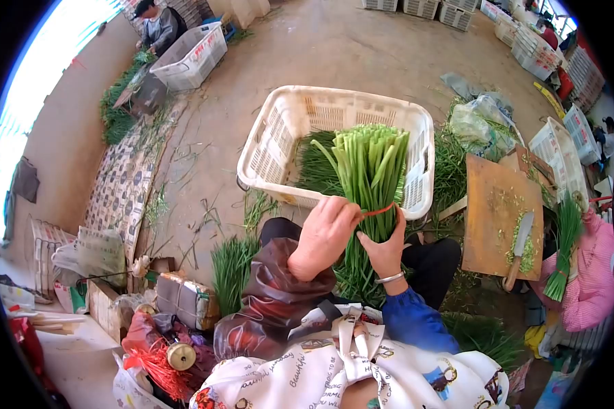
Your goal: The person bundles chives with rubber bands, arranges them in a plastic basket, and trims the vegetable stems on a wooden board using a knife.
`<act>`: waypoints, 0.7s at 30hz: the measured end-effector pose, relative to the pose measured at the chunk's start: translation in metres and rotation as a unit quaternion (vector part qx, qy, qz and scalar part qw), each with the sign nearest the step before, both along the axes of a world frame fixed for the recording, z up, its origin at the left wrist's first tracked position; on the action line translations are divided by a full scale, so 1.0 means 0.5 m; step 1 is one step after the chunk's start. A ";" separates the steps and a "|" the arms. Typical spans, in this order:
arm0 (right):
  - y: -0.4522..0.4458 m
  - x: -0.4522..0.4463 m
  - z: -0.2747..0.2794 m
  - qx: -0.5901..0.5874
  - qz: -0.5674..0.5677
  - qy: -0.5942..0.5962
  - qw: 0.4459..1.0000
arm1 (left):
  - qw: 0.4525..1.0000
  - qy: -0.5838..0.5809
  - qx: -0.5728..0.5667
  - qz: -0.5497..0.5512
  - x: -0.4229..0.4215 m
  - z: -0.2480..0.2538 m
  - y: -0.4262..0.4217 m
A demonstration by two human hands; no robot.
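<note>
A thick bundle of green stalks (368, 163) stands upright, cut ends up, in front of the white plastic crate (346, 95). A red band (378, 211) runs around its middle. My left hand (326, 235) is closed at the bundle's left side, fingers pinched at the band. My right hand (387, 247) wraps the right side, just below the band, with the thumb across the front. The bundle's leafy lower end hangs between my forearms. More greens (318, 163) lie inside the crate.
A wooden board (491, 211) with a knife (520, 249) is on the right, beside a co-worker's pink sleeve (597, 273). Loose greens (233, 269) and red ties (160, 371) are at left. Another person (160, 28) sits at the upper left near a crate (194, 58).
</note>
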State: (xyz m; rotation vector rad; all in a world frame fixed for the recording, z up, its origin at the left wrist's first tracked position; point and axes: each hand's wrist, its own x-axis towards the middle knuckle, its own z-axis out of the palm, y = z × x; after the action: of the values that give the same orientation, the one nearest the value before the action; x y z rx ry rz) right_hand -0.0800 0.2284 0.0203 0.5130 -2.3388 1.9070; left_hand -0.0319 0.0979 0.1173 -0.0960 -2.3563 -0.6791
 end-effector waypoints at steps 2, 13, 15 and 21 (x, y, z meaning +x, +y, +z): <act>0.001 0.000 -0.013 -0.011 0.014 -0.005 1.000 | 0.999 0.012 -0.027 -0.023 0.003 -0.004 0.001; 0.010 0.000 -0.051 -0.043 0.045 -0.045 0.997 | 0.988 0.149 0.010 0.025 0.047 0.131 -0.052; 0.013 0.001 -0.054 -0.036 0.040 -0.041 0.998 | 0.990 0.128 -0.039 0.047 0.050 0.145 -0.067; 0.008 0.003 -0.043 -0.055 0.035 -0.051 0.997 | 0.998 -0.056 0.014 0.004 0.004 0.044 -0.012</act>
State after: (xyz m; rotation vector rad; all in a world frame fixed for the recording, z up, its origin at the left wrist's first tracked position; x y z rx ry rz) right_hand -0.0784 0.2323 -0.0012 0.5056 -2.2878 2.1259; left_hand -0.0298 0.0920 0.1391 -0.0371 -2.4519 -0.7307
